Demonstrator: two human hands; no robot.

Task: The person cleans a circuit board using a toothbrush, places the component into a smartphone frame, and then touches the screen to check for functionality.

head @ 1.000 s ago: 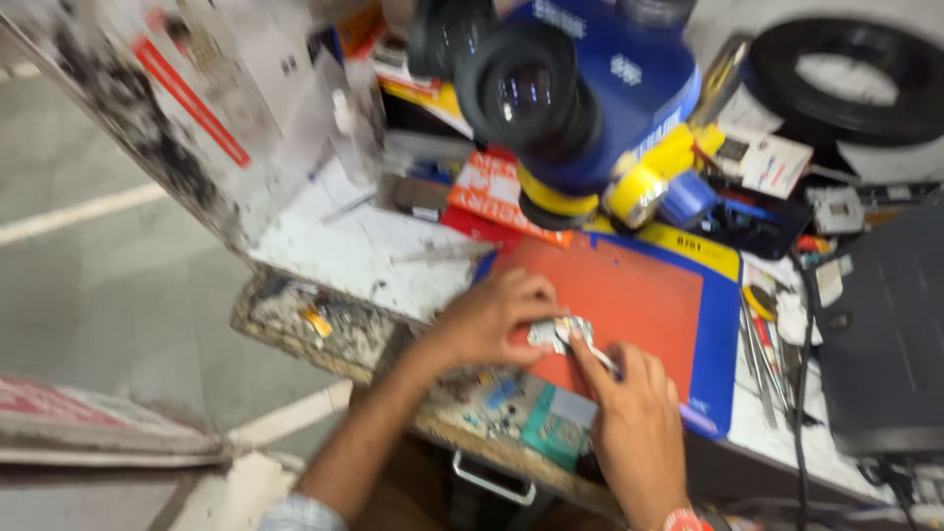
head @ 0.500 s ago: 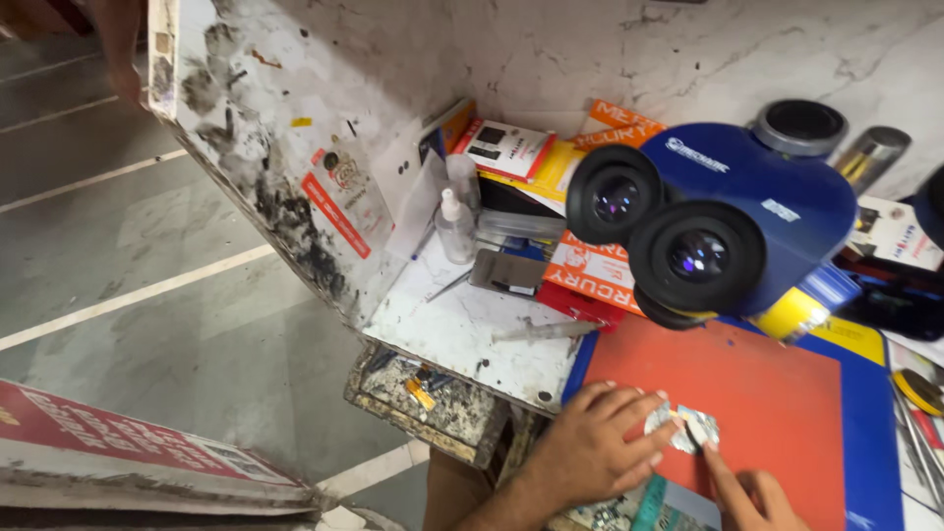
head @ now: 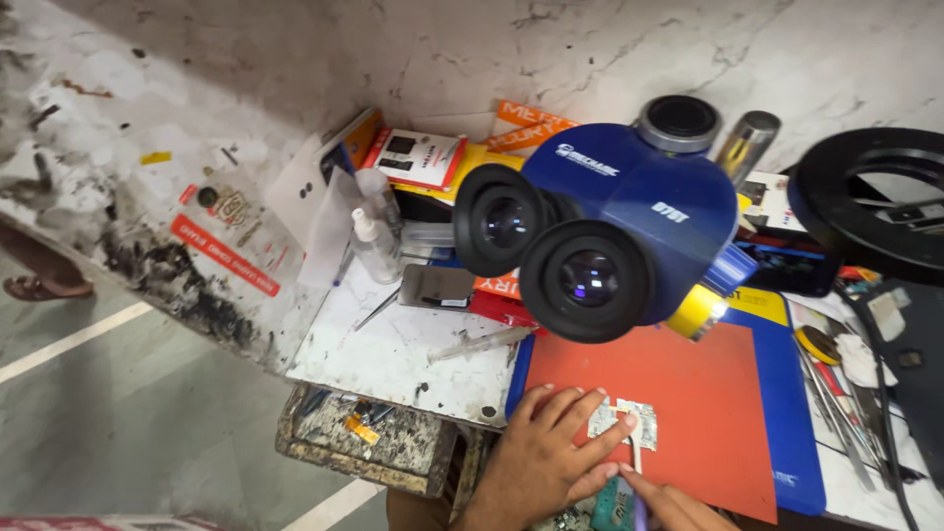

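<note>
Left hand [head: 539, 464] spread flat, fingers [head: 600, 441] apart, pinning small silvery circuit board [head: 623, 423] to red mat [head: 688, 393] at tabletop's near edge, apparently to steady it. Right hand [head: 671, 503] mostly cropped, fingers closed on thin tool [head: 637, 460]. Blue microscope [head: 610, 221] just beyond.

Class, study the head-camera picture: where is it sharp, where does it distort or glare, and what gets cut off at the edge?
Head view: evenly lit, mostly sharp; the blue microscope looms large and bulged by wide-angle distortion, its eyepiece lens showing faint glare; the left hand on the small circuit board is clear, but the right hand is cropped by the bottom edge.
</note>
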